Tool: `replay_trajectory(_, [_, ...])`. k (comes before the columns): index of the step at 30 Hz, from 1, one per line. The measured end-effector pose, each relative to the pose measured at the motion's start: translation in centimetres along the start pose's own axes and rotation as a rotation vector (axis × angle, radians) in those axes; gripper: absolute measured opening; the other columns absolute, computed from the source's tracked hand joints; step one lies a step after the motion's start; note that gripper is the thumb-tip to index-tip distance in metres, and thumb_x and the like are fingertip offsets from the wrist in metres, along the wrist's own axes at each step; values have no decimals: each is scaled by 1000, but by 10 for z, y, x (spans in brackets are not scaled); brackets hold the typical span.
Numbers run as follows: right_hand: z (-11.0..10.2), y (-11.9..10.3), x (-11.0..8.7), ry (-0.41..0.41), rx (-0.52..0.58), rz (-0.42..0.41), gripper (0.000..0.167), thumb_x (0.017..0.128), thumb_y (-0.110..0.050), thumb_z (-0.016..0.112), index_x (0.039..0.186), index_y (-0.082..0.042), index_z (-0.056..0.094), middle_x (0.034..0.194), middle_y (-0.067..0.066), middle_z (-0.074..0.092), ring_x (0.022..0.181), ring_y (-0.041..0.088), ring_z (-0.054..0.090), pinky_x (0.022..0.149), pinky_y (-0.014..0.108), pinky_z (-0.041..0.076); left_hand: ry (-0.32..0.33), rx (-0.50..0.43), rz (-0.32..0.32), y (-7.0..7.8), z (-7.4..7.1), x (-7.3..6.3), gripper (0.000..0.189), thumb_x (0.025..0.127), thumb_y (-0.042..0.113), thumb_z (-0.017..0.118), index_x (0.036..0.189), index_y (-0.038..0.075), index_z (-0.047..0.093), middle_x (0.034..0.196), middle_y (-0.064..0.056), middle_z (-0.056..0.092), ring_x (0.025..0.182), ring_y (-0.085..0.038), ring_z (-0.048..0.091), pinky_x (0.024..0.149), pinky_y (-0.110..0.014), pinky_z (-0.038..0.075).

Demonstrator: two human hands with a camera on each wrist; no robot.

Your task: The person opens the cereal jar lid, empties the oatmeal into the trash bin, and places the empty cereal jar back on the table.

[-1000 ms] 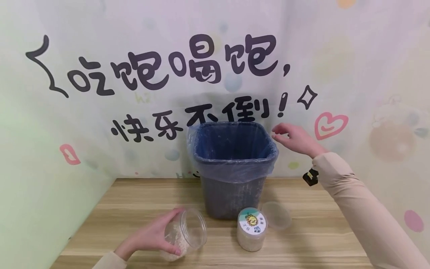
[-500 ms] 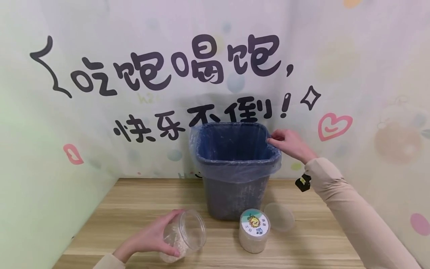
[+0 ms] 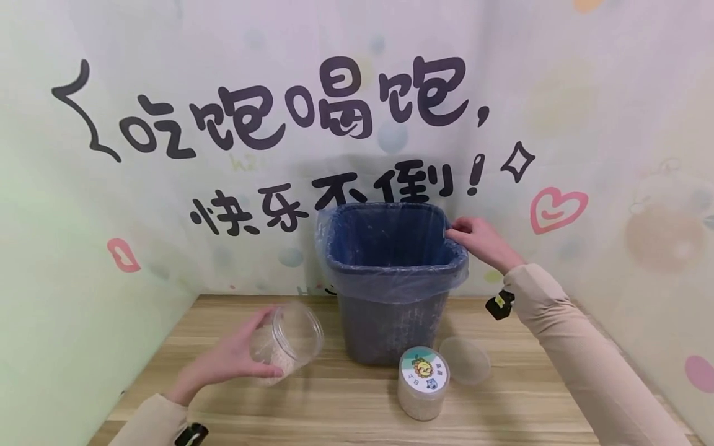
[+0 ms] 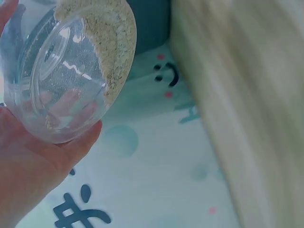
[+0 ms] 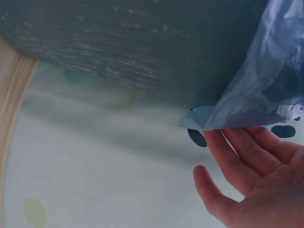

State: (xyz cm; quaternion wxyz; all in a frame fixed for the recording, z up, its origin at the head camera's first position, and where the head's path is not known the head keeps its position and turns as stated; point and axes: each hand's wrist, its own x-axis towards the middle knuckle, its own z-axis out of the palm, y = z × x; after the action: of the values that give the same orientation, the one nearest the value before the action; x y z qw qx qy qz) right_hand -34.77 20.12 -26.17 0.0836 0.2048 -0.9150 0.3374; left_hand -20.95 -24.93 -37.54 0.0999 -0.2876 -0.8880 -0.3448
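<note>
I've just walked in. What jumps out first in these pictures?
Probably the big dark lettering across the back wall, and the blue bin on the table, lined with a thin bag, standing in front of its lower line. Left of the bin, the left hand grips a tilted clear jar of pale grains, while the right hand is at the bin's right rim.
</note>
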Motion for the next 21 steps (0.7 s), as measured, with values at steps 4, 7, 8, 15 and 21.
replay_trajectory(4, [0, 0, 0, 2, 4, -7, 32, 96, -23, 52, 102, 7, 63, 94, 16, 65, 86, 28, 56, 78, 37, 45, 90, 76, 40, 3, -14, 15, 107, 57, 33, 91, 137, -9, 35, 131, -29, 48, 117, -47, 47, 92, -65, 40])
replay_trajectory(7, [-1, 1, 0, 6, 13, -10, 31, 96, -22, 51, 100, 6, 63, 92, 15, 64, 85, 28, 55, 76, 37, 44, 143, 120, 45, 5, -24, 25, 108, 56, 32, 92, 138, -9, 35, 132, -28, 48, 119, -46, 47, 94, -65, 38])
replay_trajectory(8, [0, 1, 0, 8, 18, -12, 31, 96, -22, 51, 100, 6, 63, 92, 14, 64, 84, 28, 55, 76, 36, 44, 151, 120, 37, 6, -27, 29, 108, 56, 31, 92, 139, -7, 35, 133, -27, 48, 119, -45, 47, 94, -65, 38])
replay_trajectory(15, [3, 2, -1, 9, 46, -11, 30, 97, -22, 48, 99, 5, 61, 88, 13, 61, 82, 27, 52, 74, 36, 43, 173, 126, 26, 15, -46, 51, 106, 59, 25, 92, 142, -3, 32, 133, -24, 46, 116, -39, 48, 91, -61, 43])
replay_trajectory(21, [4, 0, -3, 13, 78, -12, 31, 97, -22, 48, 100, 6, 61, 88, 12, 61, 81, 26, 52, 74, 35, 43, 308, 153, 39, 25, -58, 72, 105, 61, 23, 90, 142, -5, 29, 131, -27, 44, 113, -41, 48, 87, -61, 46])
